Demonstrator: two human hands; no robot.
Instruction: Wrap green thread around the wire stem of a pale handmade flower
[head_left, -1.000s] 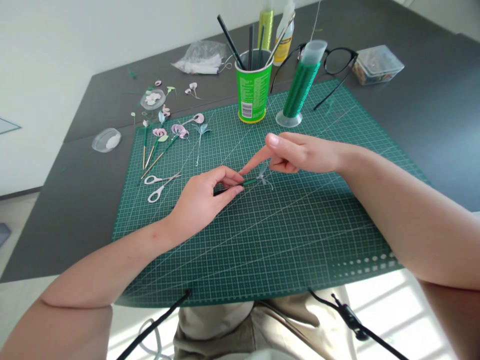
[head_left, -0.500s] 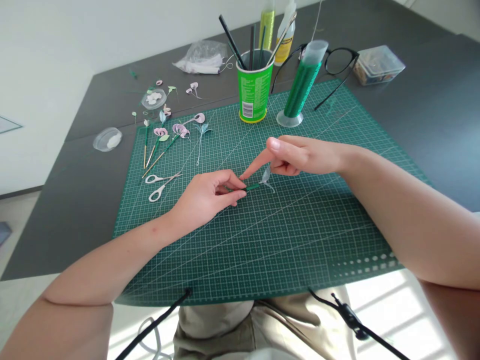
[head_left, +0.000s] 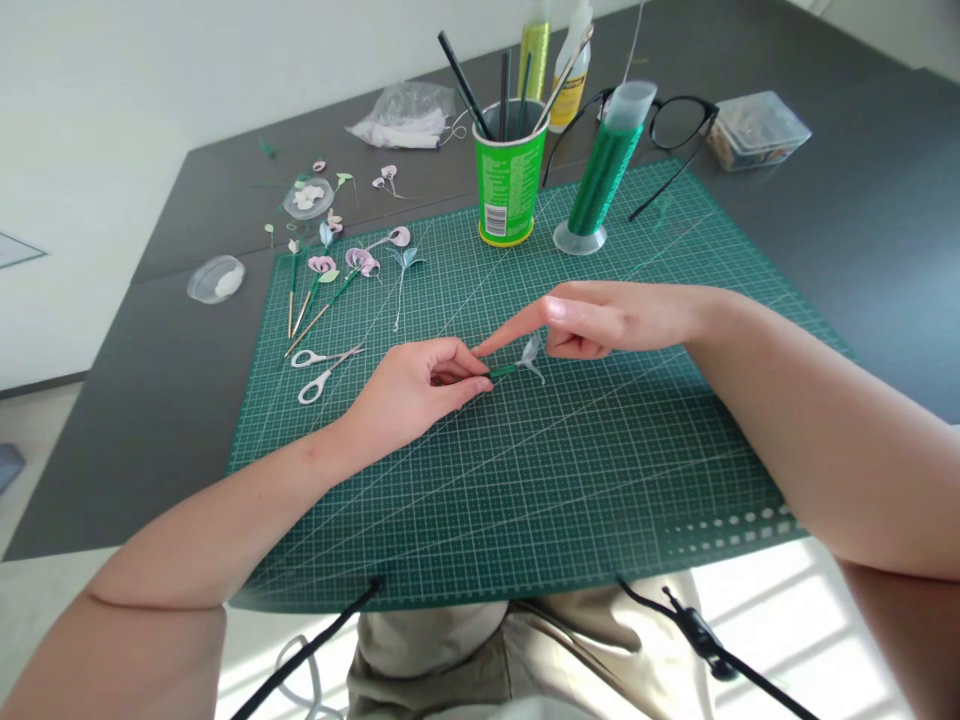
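Observation:
My left hand (head_left: pixel 416 385) pinches a thin green-wrapped stem (head_left: pixel 504 371) over the green cutting mat (head_left: pixel 540 480). A small pale leaf (head_left: pixel 531 352) sits at the stem's far end. My right hand (head_left: pixel 592 318) hovers just beyond it, index finger stretched out and touching the stem near my left fingertips, the other fingers curled under. A fine green thread runs from the stem toward the green thread spool (head_left: pixel 604 170).
White scissors (head_left: pixel 322 368) lie left on the mat beside finished paper flowers on sticks (head_left: pixel 330 275). A green cup of tools (head_left: pixel 507 180), glue bottles (head_left: pixel 568 70), black glasses (head_left: pixel 675 120), a clear box (head_left: pixel 757 128), a plastic bag (head_left: pixel 405 115) and small dishes (head_left: pixel 214 279) line the back.
My left hand has slid a little along the stem, hiding most of it. My right index finger has lowered slightly toward the stem.

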